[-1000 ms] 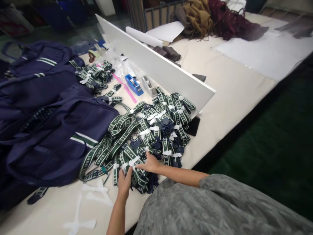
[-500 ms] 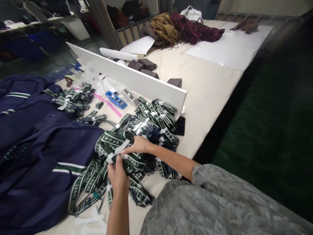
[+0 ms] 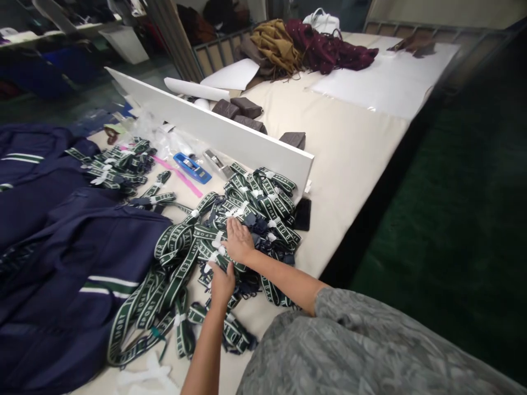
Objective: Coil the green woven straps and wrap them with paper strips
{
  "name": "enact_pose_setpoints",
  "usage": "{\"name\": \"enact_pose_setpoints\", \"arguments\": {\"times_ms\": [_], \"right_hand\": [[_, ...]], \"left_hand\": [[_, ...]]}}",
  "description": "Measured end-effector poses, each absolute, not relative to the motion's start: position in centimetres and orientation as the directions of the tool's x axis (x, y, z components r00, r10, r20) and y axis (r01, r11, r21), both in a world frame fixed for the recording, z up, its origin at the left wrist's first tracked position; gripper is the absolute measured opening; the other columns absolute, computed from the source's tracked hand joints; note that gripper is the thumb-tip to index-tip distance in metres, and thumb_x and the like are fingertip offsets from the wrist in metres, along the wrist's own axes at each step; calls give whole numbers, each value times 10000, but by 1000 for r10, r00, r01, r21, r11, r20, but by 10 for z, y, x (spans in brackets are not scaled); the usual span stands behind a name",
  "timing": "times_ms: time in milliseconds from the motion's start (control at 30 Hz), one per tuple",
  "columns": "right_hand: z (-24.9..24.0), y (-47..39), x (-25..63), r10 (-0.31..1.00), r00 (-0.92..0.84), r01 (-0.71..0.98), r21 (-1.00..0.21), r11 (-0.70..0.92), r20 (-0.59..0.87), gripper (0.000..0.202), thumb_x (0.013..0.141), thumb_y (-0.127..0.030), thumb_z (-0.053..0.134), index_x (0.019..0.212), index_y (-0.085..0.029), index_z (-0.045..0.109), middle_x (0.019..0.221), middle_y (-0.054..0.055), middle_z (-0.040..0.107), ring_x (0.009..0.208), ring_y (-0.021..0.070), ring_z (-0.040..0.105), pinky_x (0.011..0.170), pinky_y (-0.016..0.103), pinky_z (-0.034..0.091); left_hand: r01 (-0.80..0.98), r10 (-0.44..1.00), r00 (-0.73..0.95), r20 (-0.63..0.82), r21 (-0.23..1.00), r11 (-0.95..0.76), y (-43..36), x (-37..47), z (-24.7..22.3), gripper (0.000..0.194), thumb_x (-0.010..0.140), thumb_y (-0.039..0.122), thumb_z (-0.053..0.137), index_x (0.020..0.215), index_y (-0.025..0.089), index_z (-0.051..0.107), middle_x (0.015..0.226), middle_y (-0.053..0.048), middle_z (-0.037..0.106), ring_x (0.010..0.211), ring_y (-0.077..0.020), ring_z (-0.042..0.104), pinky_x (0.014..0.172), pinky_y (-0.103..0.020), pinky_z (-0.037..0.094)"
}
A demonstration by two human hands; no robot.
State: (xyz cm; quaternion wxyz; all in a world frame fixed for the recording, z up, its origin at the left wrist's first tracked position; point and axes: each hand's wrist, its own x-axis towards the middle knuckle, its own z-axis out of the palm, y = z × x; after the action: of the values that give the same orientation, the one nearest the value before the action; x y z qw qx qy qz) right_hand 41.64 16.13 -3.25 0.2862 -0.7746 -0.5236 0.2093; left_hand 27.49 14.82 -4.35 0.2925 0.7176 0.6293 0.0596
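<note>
A heap of green straps (image 3: 255, 206) printed with white letters, each bundle bound by a white tie, lies on the beige table (image 3: 354, 153). My right hand (image 3: 237, 240) rests flat on the heap with its fingers spread. My left hand (image 3: 222, 282) sits just below it, fingers curled onto a strap bundle (image 3: 206, 249) with a white tie. Loose green straps (image 3: 144, 307) trail off to the left toward dark blue bags (image 3: 61, 263).
A long white board (image 3: 214, 131) stands on edge behind the heap. A blue tape dispenser (image 3: 191, 167), a grey one (image 3: 217, 163), a pink strip and a second strap pile (image 3: 119, 164) lie at left. Dark pouches, fabric and white sheets lie farther back. The table edge drops at right.
Both hands lowered the lifted strap bundle back onto the heap. My right hand opened flat over it; my left hand shifted right, under the right hand.
</note>
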Motion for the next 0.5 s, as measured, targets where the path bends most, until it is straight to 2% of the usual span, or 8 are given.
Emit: {"name": "enact_pose_setpoints", "arguments": {"times_ms": [67,100,200,267,400,500], "right_hand": [[-30,162,414,927,374,685,-664,-301,-34,770,961,-322,547,1573,-18,192,1631,214,202,1524,290,194,1208,437,240],[-30,160,414,927,375,683,-669,-294,-24,772,954,-310,555,1578,-36,194,1631,208,210,1522,291,202,1204,442,250],[-33,151,420,926,371,686,-693,-221,73,738,935,-261,562,1584,-123,240,1630,171,247,1505,295,251,1187,449,293],[-38,138,427,911,368,687,-715,-133,185,658,938,-238,535,1557,-149,327,1599,163,321,1486,293,293,1183,461,315],[-44,91,438,778,458,676,-737,9,430,493,967,-260,481,1442,-132,491,1428,177,521,1344,268,474,1146,460,392],[-45,44,429,741,471,688,-725,32,479,352,958,-282,503,1255,-146,634,1225,162,637,1186,265,577,1073,454,447]], "left_hand": [[860,928,221,-301,509,-39,142,269,-41,809,924,407,556,1527,-5,209,1303,-339,578,1167,-398,617,978,-520,469],[847,924,241,-297,529,-51,137,264,-39,802,910,409,576,1534,32,242,1332,-313,572,1169,-384,616,988,-501,466],[796,917,298,-265,600,-85,112,237,-33,664,903,404,565,1497,156,404,1258,-193,642,1043,-300,661,960,-439,497],[759,925,292,-243,647,-70,83,210,-32,583,921,401,505,1462,188,461,1178,-149,667,955,-253,669,894,-405,536],[711,965,133,-226,700,66,8,138,-35,586,934,455,418,1438,160,466,1186,-168,654,943,-239,674,824,-395,577],[682,966,-35,-255,701,210,-46,81,-43,611,902,512,415,1367,132,525,1147,-181,672,936,-256,688,825,-418,587]]}}
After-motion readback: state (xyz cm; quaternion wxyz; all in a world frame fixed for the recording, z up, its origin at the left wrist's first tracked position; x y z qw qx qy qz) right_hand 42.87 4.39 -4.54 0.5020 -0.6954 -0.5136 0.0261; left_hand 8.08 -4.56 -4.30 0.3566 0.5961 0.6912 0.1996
